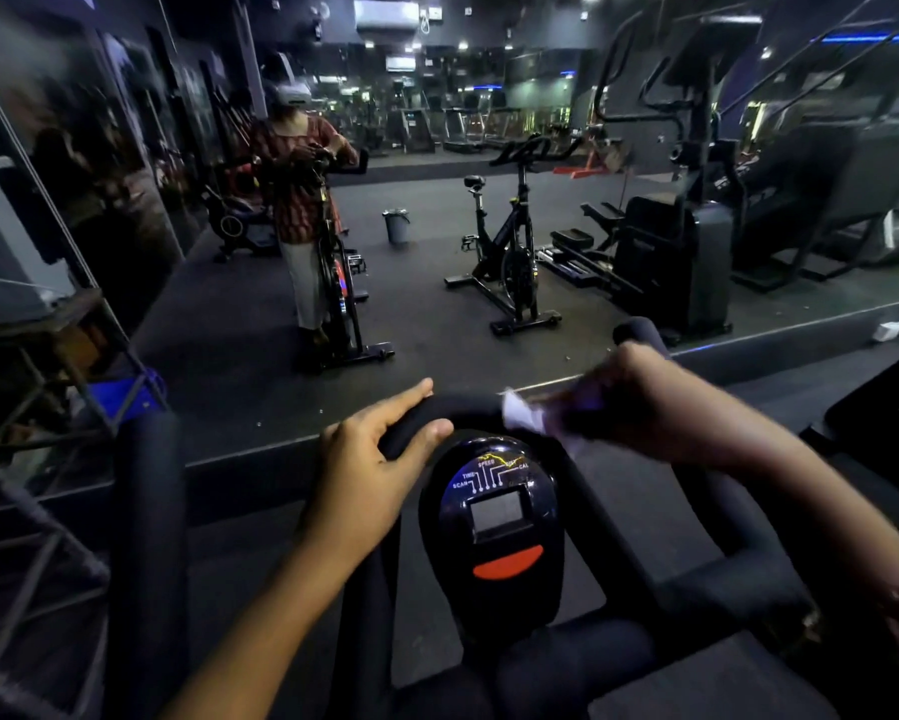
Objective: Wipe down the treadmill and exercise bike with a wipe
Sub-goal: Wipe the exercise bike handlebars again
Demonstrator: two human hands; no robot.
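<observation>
The exercise bike's black padded handlebar [468, 407] curves across the middle of the head view, with its console [494, 522] just below, showing a small screen and a red button. My left hand [380, 459] grips the left part of the bar, thumb under and fingers over it. My right hand [645, 413] is blurred and holds a white wipe [523, 413] against the bar to the right of centre.
A big mirror ahead reflects a person at a bike [302, 200], another exercise bike [510, 252], a grey bin [396, 226] and an elliptical machine [671, 241]. A metal frame [47, 407] stands at the left. Another machine's dark edge [884, 407] sits at the right.
</observation>
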